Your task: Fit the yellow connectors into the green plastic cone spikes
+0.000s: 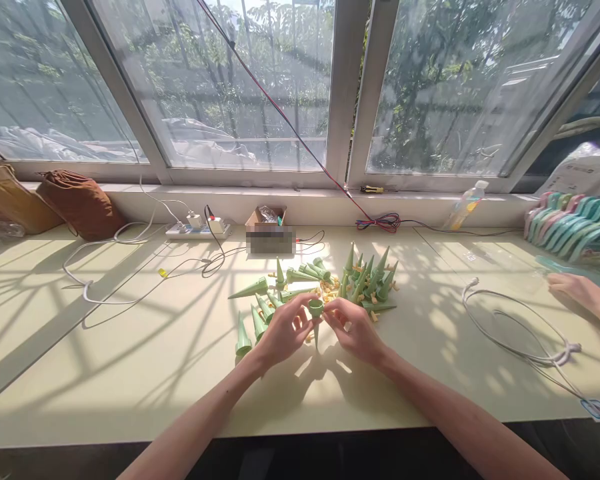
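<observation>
Between my hands, a green plastic watering spike [316, 308] is held with its cup end up and its point down. The fingertips of my left hand [285, 328] close on its left side. At the spike's right side my right hand [356, 328] has thumb and forefinger pinched together; whatever small thing they hold is hidden. Behind my right hand, a cluster of green spikes [367, 277] stands and leans together, with small yellow valve pieces among them. More spikes [253, 288] lie or stand behind and left of my left hand. Loose yellow valve pieces [329, 289] are heaped just beyond the held spike.
A power strip [198, 231], a small cardboard box [266, 216] and a brown bag [83, 203] sit along the window side. White cables [500, 327] coil at right, near another person's hand [575, 290]. A bottle [466, 205] and coloured hangers [570, 223] stand back right.
</observation>
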`<state>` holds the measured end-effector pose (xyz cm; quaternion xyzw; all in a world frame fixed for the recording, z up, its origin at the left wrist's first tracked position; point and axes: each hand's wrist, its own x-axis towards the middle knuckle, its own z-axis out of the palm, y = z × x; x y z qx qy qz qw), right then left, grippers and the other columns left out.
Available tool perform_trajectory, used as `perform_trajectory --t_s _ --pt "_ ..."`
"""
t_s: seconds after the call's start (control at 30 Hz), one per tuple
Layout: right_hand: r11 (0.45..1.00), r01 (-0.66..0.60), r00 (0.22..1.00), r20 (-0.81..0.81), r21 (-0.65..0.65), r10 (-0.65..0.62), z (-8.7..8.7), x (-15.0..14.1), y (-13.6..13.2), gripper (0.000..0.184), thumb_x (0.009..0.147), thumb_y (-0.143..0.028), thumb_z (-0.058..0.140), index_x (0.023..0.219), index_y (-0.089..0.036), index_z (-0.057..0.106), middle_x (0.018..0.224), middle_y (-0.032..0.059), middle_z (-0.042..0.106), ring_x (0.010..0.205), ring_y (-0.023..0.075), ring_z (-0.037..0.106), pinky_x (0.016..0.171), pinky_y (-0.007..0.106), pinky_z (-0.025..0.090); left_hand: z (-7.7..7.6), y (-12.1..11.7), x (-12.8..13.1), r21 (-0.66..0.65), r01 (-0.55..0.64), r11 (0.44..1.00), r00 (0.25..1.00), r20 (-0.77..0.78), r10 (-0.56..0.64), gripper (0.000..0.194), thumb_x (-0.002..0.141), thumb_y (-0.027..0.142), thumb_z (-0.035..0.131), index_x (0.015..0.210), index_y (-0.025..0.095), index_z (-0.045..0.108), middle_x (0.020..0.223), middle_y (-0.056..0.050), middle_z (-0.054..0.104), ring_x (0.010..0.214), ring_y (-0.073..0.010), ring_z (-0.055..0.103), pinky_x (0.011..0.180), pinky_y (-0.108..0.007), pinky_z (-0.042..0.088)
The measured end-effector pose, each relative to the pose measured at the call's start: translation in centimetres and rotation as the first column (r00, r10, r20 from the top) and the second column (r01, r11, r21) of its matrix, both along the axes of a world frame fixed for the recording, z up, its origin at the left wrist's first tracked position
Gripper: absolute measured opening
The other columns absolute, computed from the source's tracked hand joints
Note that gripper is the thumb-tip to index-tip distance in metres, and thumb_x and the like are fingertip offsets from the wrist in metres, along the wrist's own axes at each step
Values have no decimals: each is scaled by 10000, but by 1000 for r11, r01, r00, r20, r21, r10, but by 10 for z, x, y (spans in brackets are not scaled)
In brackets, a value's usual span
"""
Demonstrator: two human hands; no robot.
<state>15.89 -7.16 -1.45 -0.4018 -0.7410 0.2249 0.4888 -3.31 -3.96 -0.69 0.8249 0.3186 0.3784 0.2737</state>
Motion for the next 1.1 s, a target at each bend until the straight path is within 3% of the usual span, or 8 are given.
perform_trajectory --t_s 0.27,0.47,0.57,0.77,0.93,1.1 --pt "999 29 999 -15 27 -29 -4 -1 1 109 954 -209 508 925 -185 610 801 33 621 649 138 545 564 241 434 5 -3 0 -109 21 994 1000 -14 -23 339 907 205 585 1240 213 518 694 40 590 565 -106 601 559 -232 530" --pt "998 64 998 -19 29 -64 -4 -1 1 116 958 -213 502 919 -186 608 829 43 641 635 137 539 556 249 422 10 -5 1 -212 25 977 1000 -4 -26 413 904 228 576 1306 243 484 958 -37 647 678 -128 661 631 -274 573" --pt "998 64 998 -22 16 -64 -5 -1 1 122 960 -220 497 922 -188 609 837 48 645 660 148 562 565 254 432 12 -5 0 -229 34 973 999 1 -35 426 905 227 577 1318 236 473 1018 -56 656 622 -117 660 594 -273 571" --pt "998 63 998 -17 23 -62 -4 -1 1 125 954 -232 503 906 -188 610 807 40 640 624 139 539 542 247 420 6 -3 -1 -55 39 998 999 -21 -40 342 900 212 607 1232 185 529 804 -13 676 541 -117 644 516 -232 533" --pt "998 57 998 -24 16 -56 -2 -1 0 112 945 -214 509 891 -190 604 781 23 629 604 127 521 538 237 404 -2 0 -1 125 7 992 999 -32 -3 347 904 184 613 1243 194 542 857 -19 687 538 -85 617 514 -206 521" --pt "999 51 998 -27 16 -51 -3 -1 0 117 948 -232 505 885 -192 595 760 17 604 598 126 505 542 241 407 -5 2 -2 164 17 986 1000 -9 -16 323 911 171 596 1231 195 556 895 -32 682 538 -70 596 504 -189 515"
